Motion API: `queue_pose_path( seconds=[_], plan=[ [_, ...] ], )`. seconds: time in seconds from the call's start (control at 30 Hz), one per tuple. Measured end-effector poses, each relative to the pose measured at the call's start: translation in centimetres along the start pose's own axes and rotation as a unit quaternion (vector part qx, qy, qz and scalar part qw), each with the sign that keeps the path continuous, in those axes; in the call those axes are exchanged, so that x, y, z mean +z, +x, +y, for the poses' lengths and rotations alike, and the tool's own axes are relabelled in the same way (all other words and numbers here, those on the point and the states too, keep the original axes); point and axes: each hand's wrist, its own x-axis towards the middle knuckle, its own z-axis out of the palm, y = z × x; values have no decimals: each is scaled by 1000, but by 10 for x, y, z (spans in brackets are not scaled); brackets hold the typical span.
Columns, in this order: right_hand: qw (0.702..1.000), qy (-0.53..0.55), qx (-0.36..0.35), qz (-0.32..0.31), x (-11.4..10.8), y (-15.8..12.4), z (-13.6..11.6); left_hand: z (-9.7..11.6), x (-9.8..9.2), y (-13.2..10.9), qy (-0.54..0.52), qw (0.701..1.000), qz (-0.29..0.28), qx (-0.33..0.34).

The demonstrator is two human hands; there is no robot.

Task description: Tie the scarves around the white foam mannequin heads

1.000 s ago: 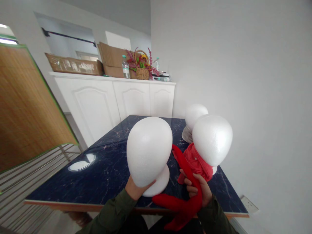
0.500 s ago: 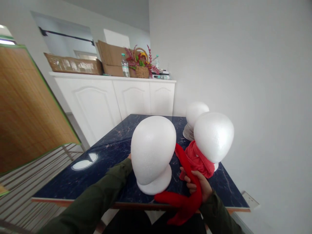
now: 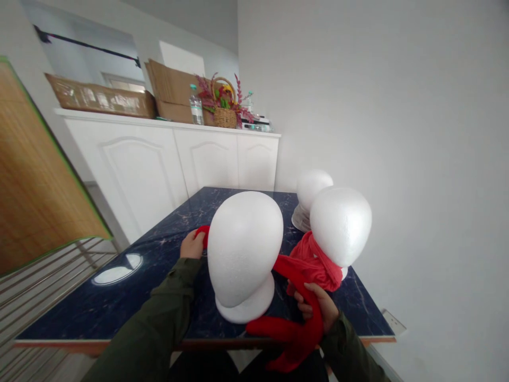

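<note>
A white foam mannequin head [image 3: 244,249] stands upright near the front edge of the dark blue marbled table [image 3: 159,265]. Behind its neck runs a red scarf [image 3: 296,273], coming out on both sides. On the left side, my left hand [image 3: 192,244] is closed around one end of the scarf. My right hand [image 3: 318,305] grips the scarf at the right, and its loose tail hangs over the table's front edge. The middle of the scarf is hidden by the foam head.
To the right stands a second foam head [image 3: 341,225] with a coral-pink scarf [image 3: 316,262] around its neck. Another foam head [image 3: 314,188] with a grey cloth is behind it. A white cabinet [image 3: 143,159] bears cardboard boxes, a water bottle [image 3: 196,106] and a flower basket [image 3: 225,118].
My left hand has come out from behind the foam head to its left side, with the scarf's end in its fingers. The right hand keeps its hold. The view has shifted slightly.
</note>
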Motion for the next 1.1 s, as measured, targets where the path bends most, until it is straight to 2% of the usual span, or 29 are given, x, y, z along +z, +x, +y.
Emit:
queue_pose_path(
  seconds=[0.13, 0.23, 0.3, 0.4, 0.47, 0.53, 0.63, 0.67, 0.7, 0.77, 0.87, 0.93, 1.0, 1.1],
  plan=[
    [999, -39, -28, -1, 3, -5, 4, -9, -39, -12, -13, 997, 61, -37],
    [995, -49, -81, 14, 9, -9, 12, -23, -62, -33, -54, 996, 70, -24],
    [993, -61, -101, 14, 17, -10, 22, -32, -71, -55, -102, 993, 52, -16],
    [989, -36, -137, 27, 34, -11, 49, -35, -73, -101, -212, 975, -23, -64],
    [988, 5, -149, 45, 48, -12, 68, -30, -71, -134, -288, 946, -89, -121],
    [987, 4, -150, 52, 62, -13, 84, -23, -68, -161, -353, 903, -164, -181],
    [976, -113, -170, 72, 78, -11, 94, -19, -64, -187, -426, 824, -268, -261],
    [967, -151, -185, 84, 82, -9, 95, -20, -62, -192, -429, 809, -290, -278],
    [960, -174, -200, 95, 86, -7, 95, -21, -59, -196, -416, 807, -308, -283],
    [948, -181, -234, 114, 91, 1, 95, -25, -51, -199, -345, 838, -341, -249],
    [936, -190, -262, 138, 95, 12, 96, -26, -38, -199, -189, 898, -377, -121],
    [934, -212, -251, 139, 97, 15, 97, -26, -33, -198, -105, 923, -368, -41],
    [940, -216, -233, 121, 97, 14, 98, -26, -29, -197, -39, 940, -339, 24],
    [940, -246, -230, 62, 96, 9, 99, -31, -26, -200, 60, 939, -317, 120]
  ],
)
